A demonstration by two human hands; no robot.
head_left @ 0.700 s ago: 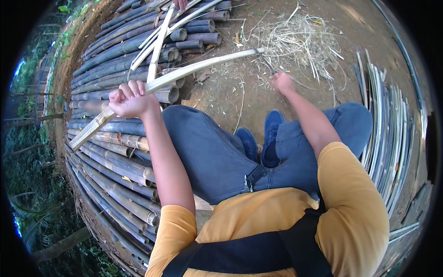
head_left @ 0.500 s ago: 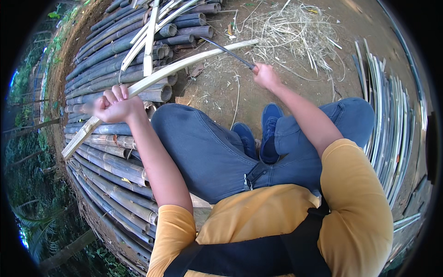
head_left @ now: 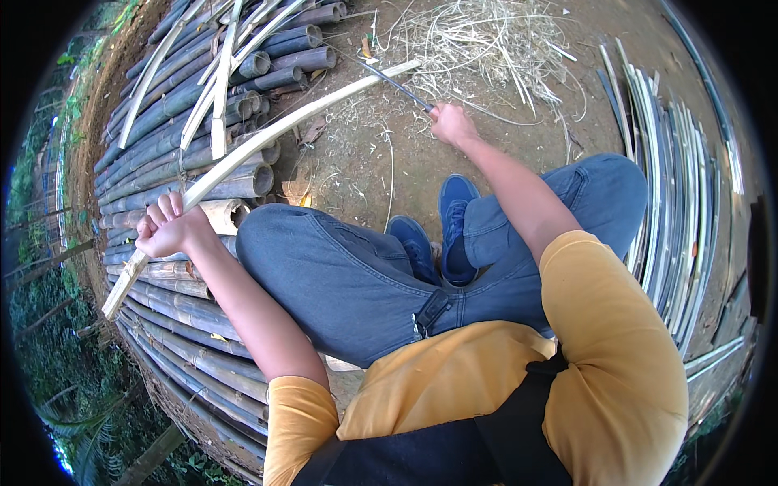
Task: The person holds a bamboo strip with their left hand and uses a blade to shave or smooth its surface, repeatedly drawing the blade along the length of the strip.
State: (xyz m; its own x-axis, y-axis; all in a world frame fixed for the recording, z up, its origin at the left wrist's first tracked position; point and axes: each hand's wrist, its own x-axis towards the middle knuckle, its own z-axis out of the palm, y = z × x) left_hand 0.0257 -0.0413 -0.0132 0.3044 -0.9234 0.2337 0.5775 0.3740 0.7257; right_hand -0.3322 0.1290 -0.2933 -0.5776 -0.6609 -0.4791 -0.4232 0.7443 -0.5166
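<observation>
My left hand [head_left: 168, 224] is closed around a long pale bamboo strip [head_left: 271, 134], close to its lower left end. The strip slants up to the right, its far end above the ground. My right hand [head_left: 452, 125] is wrapped round the handle of a long, thin, dark-bladed knife [head_left: 401, 86]. Its blade points up and left, crossing the strip near the far end. Whether blade and strip touch, I cannot tell.
Stacked dark bamboo poles [head_left: 203, 130] lie on the left, several pale split strips [head_left: 220, 97] on top. A heap of shavings [head_left: 478, 44] is on the ground ahead. Split bamboo slats [head_left: 677, 202] lie at the right. My knees and blue shoes [head_left: 456, 219] are below.
My left hand has moved slightly down and left with the strip. The right hand and knife have also shifted a little left in the picture, as the whole view has shifted.
</observation>
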